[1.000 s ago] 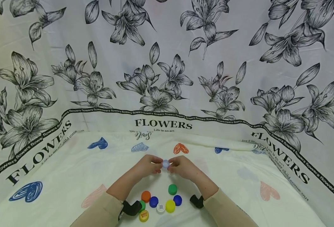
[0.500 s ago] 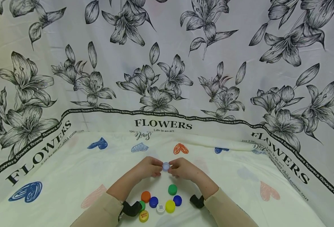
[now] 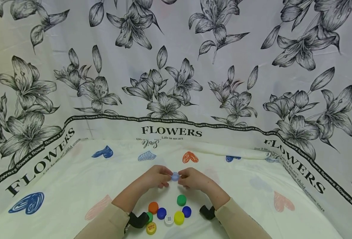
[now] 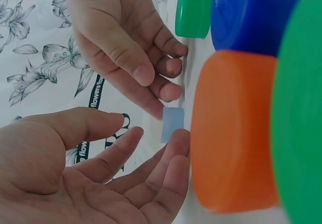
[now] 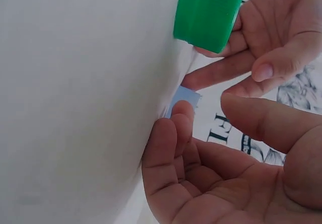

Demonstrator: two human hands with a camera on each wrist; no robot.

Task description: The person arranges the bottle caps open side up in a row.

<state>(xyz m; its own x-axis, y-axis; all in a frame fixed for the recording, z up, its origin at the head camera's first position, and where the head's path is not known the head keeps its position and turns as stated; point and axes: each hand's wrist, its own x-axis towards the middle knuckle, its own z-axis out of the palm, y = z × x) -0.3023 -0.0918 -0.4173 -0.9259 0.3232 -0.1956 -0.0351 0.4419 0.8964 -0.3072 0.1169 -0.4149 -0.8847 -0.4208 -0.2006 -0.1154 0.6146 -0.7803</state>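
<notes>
The likeliest trouble, I'd judge, is the translucent pale blue cap [image 3: 175,176] skidding or flipping, because fingers touch it only at opposite edges and an uneven push from either side would turn it. It lies beyond the lone green cap [image 3: 181,200], slightly to that cap's left as the person sees it, apparently on the cloth [image 3: 238,186]. The left hand [image 3: 155,176] is beyond and left of the green cap, the right hand [image 3: 194,178] beyond and right of it; on each, the thumb stands wide of the fingers, which reach to the blue cap without wrapping round it. A hand pulled back carelessly could also knock the green cap or the orange cap [image 3: 153,208], left of and nearer than the green one. The blue cap is round and squat, so no long axis stands out; its short axis looks roughly upright. Which way its hollow side faces, I cannot tell.
</notes>
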